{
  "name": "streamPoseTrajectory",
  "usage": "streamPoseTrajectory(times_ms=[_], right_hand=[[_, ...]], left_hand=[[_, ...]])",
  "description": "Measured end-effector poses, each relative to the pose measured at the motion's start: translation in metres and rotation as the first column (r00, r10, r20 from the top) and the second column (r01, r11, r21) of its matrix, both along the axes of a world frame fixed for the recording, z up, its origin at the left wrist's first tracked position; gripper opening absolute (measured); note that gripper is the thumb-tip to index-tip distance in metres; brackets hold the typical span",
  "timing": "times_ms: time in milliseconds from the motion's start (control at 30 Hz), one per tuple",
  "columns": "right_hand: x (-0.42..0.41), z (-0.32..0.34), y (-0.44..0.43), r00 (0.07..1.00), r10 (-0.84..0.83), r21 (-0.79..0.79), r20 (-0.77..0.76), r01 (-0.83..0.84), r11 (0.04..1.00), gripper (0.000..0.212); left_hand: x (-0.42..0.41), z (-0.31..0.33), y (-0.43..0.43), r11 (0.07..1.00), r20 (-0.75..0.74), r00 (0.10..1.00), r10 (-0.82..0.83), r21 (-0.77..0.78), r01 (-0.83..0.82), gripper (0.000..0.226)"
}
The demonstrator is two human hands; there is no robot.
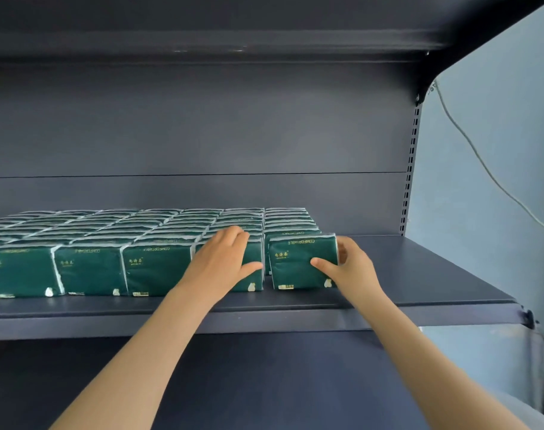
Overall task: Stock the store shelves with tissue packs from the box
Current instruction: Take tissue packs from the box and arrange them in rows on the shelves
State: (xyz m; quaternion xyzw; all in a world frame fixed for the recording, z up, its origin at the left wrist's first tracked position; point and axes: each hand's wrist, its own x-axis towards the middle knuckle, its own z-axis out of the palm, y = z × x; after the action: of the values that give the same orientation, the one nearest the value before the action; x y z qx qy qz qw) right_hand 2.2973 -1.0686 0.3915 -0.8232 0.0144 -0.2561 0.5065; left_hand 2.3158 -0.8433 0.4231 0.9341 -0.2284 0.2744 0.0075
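Note:
Dark green tissue packs (90,268) stand upright in several rows on the dark shelf (419,274), filling its left and middle. My right hand (348,268) grips the front pack of the rightmost row (298,265), thumb on its face and fingers round its right side. My left hand (224,259) rests on the neighbouring front pack (252,268), fingers laid over its top edge and thumb across its face. The box is not in view.
Bare shelf surface lies to the right of the last row. Another shelf (202,41) hangs overhead. A slotted upright (410,169) marks the shelf's right end, with a pale wall and a loose white cable (481,162) beyond it.

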Motion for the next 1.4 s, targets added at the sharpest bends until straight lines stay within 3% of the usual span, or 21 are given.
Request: streamPoseTrajectory(times_ms=[200,333,700,900,1200,1400], right_hand=[[0.027,-0.007,0.015,0.997,-0.079,-0.227,0.014,0.08,0.971,0.036],[0.033,-0.012,0.02,0.986,-0.168,-0.345,0.006,0.16,0.925,0.051],[0.035,-0.014,0.025,0.966,-0.24,-0.223,-0.093,0.215,0.951,0.03],[0.029,-0.013,0.028,0.984,-0.144,-0.036,-0.102,0.141,0.989,0.034],[0.026,-0.006,0.026,0.973,-0.155,-0.16,-0.171,0.128,0.979,0.031],[0.004,0.023,0.023,0.958,-0.243,-0.395,-0.149,0.168,0.903,0.031]], left_hand=[[0.018,-0.007,-0.002,0.991,-0.006,1.0,0.021,0.132,-0.02,0.073],[0.018,-0.01,-0.001,0.988,-0.009,1.0,0.016,0.153,-0.014,0.075],[0.015,-0.006,0.003,0.992,-0.053,0.999,-0.013,0.123,0.019,0.071],[0.016,-0.005,0.001,0.993,-0.067,0.998,-0.009,0.115,0.017,0.069],[0.014,-0.005,-0.001,0.991,-0.058,0.998,0.017,0.133,-0.009,0.067],[-0.007,0.012,0.016,0.995,-0.022,0.999,0.031,0.098,-0.029,0.063]])
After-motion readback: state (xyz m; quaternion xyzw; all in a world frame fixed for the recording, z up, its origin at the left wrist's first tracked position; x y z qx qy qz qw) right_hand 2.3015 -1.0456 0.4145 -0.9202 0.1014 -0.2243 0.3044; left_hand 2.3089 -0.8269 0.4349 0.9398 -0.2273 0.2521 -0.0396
